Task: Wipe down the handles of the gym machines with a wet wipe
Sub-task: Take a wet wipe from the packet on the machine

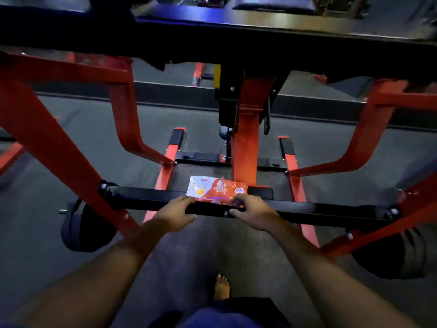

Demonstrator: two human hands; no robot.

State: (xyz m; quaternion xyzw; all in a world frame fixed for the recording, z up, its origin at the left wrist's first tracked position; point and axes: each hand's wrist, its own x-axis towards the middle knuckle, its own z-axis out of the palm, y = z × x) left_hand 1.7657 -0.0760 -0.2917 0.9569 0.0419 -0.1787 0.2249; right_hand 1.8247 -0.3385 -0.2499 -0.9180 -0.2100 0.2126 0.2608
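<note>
Reaching forward from a standing spot behind the machine, the person has both hands on a black crossbar [307,210] that runs side to side across the red frame [42,138]. The left hand [176,215] rests over the bar's near edge with fingers loosely bent, its fingertips touching the near left corner of a wet wipe packet [216,188]; whether it pinches the packet or only touches it I cannot tell. The right hand [254,214] curls over the bar too, fingers on the packet's near right edge and thumb lying against the front face of the bar. The packet, orange and white with small print too blurred to read, lies flat on top of the bar at its middle, partly overhanging the far side.

The top of the view is a dark, smeared padded bench [212,27], and what stands beyond it is hard to make out. Black weight plates [87,230] sit low at each end of the bar, the right one cut by shadow. The red arms run out of view on both sides. A bare foot [221,287] shows on the dark rubber floor [71,176] below, with blue shorts [212,318] at the bottom edge.

Open floor lies between the arms and the bar, and to the left past the slanted red strut; the frame legs close in ahead.
</note>
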